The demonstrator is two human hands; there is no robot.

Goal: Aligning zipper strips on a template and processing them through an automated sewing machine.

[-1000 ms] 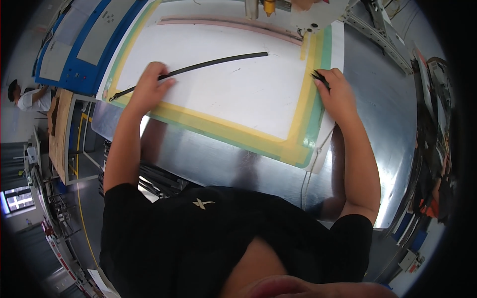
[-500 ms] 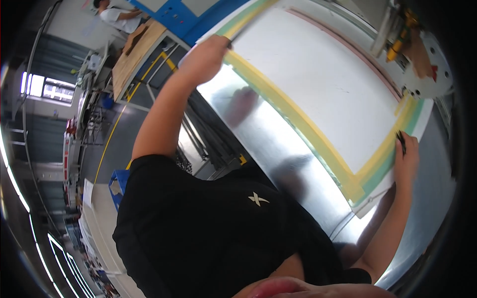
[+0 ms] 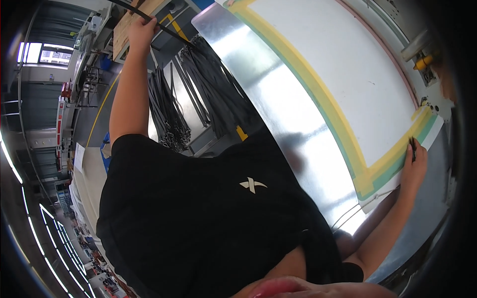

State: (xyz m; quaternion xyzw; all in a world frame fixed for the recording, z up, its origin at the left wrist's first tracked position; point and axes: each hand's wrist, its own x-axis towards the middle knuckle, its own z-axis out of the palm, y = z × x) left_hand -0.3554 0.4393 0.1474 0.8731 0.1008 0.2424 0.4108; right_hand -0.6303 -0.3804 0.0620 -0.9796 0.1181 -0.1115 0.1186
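Note:
My left hand (image 3: 141, 32) is raised at the upper left, its fingers closed round a long black strap (image 3: 171, 33) that stretches to both sides of it. Below and to its right hang bundles of similar black straps (image 3: 211, 84), some with metal pieces at their ends. My right hand (image 3: 417, 159) rests at the right edge of a white panel (image 3: 348, 74) bordered with yellow and green tape. A small dark pointed thing (image 3: 412, 148) sticks out of its closed fingers; its kind is unclear.
The panel lies on a shiny metal table (image 3: 278, 94). Past its far edge stands a machine with a yellow part (image 3: 424, 63). A wooden-topped bench (image 3: 121, 39) is at the upper left. A thin cord (image 3: 375, 197) runs by the panel's near corner.
My left hand has left the panel's far left edge, swung left over the hanging straps and now grips a strap. My right hand stays by the panel's right edge with the dark thing.

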